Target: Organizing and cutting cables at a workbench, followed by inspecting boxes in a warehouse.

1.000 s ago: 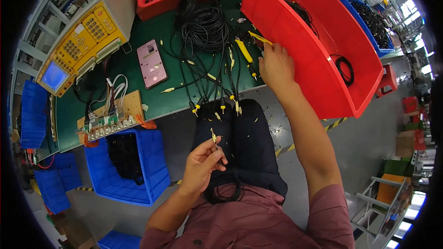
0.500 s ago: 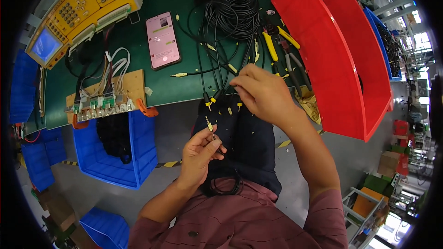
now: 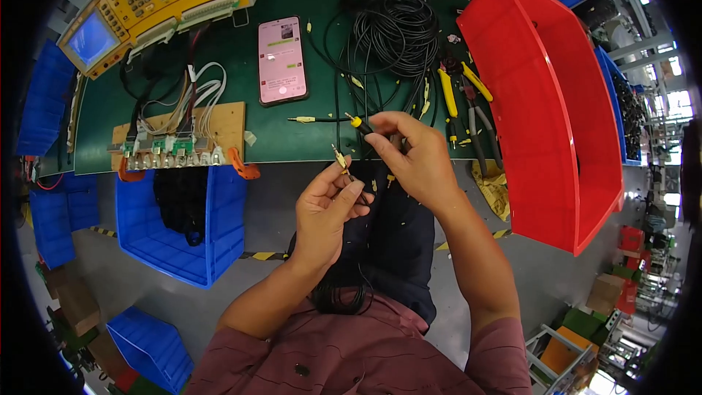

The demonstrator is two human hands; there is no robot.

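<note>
My left hand (image 3: 322, 212) is closed in a pinch on a thin black cable whose pale yellow and metal plug (image 3: 341, 159) points up past the fingertips. Just to its upper right, at the table's front edge, my right hand (image 3: 420, 161) grips a black cable end with a bright yellow tip (image 3: 357, 122). The two cable ends are close but apart. Behind them a large coil of black cable (image 3: 395, 29) lies on the green table (image 3: 281, 135). Another cable with a pale yellow plug (image 3: 301, 119) lies left of the right hand's cable end.
A phone (image 3: 283, 58) with a lit screen lies left of the coil. Yellow-handled pliers (image 3: 448, 93) and grey-handled cutters (image 3: 479, 124) lie beside a tall red bin (image 3: 526, 117). At left are a yellow tester (image 3: 146, 0), a wired connector board (image 3: 232, 128) and a blue bin (image 3: 175, 263).
My right hand now holds a yellow-tipped black cable end, which shows up at its fingertips. My left hand has risen slightly toward the table edge with its plug. The whole view has shifted.
</note>
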